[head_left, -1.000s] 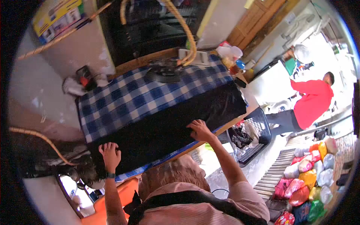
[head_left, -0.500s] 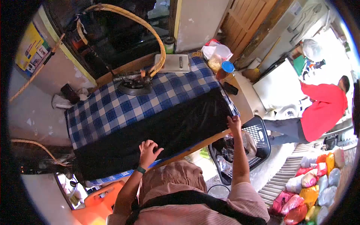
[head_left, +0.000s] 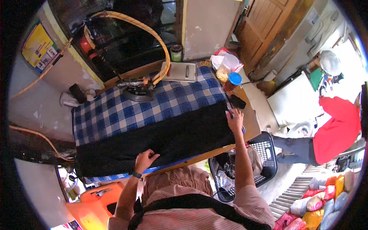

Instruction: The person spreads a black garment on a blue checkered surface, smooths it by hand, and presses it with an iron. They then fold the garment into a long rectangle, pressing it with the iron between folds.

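Observation:
A long black cloth (head_left: 172,134) lies spread over a blue and white checked cloth (head_left: 115,109) on the table. At its near edge my left hand (head_left: 145,161) is closed, pinching the black fabric. My right hand (head_left: 234,118) holds the black cloth's right end between its fingers. Behind the cloth an iron (head_left: 138,94) rests on the checked cover, with a wrapped hose curving up from it. A flat tray (head_left: 180,72) lies to the right of the iron.
A jar with a blue lid (head_left: 232,81) and a black phone (head_left: 238,101) are at the table's right end. Below stands a black basket (head_left: 270,153) with items. A person in red (head_left: 337,130) bends at the right, near several colourful bags (head_left: 314,218). An orange chair (head_left: 94,203) is lower left.
My left hand has moved slightly left and down, its fingers closing on the cloth. My right hand is a little higher and further left on the cloth's end. The person in red bends lower.

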Tool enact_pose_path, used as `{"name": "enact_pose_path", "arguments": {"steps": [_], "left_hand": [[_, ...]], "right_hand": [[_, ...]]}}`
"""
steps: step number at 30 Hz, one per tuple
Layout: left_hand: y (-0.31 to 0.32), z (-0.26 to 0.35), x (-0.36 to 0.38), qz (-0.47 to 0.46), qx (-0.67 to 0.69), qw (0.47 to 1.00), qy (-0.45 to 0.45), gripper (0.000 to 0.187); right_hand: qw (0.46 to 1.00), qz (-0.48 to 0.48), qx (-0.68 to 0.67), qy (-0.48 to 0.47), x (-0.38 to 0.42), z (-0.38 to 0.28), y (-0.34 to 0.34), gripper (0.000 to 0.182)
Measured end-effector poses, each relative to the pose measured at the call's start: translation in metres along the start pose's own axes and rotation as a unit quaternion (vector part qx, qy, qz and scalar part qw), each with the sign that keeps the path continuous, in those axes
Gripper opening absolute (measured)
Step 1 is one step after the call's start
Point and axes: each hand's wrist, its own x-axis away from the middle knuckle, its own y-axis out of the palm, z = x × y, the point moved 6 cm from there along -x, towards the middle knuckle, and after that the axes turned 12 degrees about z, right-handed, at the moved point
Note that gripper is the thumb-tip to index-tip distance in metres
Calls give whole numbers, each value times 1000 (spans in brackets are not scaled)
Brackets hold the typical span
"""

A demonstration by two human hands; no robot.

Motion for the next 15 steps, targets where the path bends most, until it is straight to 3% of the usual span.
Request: {"name": "enact_pose_path", "arguments": {"steps": [2, 5, 8, 9, 11, 13, 15], "left_hand": [[0, -1, 1, -25, -34, 999, -25, 35], [-6, -4, 8, -39, -11, 998, -37, 36], [-9, -12, 14, 29, 12, 999, -21, 36], [-7, -19, 18, 26, 10, 998, -52, 36], [-6, -27, 25, 25, 7, 996, -88, 36], [-9, -28, 28, 76, 16, 992, -95, 34], [-18, -24, 32, 117, -24, 991, -65, 32]], "right_hand": [[1000, 7, -16, -25, -16, -18, 19, 32], [992, -72, 76, -70, -23, -27, 58, 29], [992, 23, 115, -45, -29, -26, 61, 26], [990, 5, 122, -73, -24, -24, 65, 27], [992, -12, 121, -11, -24, -26, 63, 30], [988, 49, 135, -62, -30, -48, 45, 33], [994, 7, 67, -87, -21, -64, 33, 32]]}}
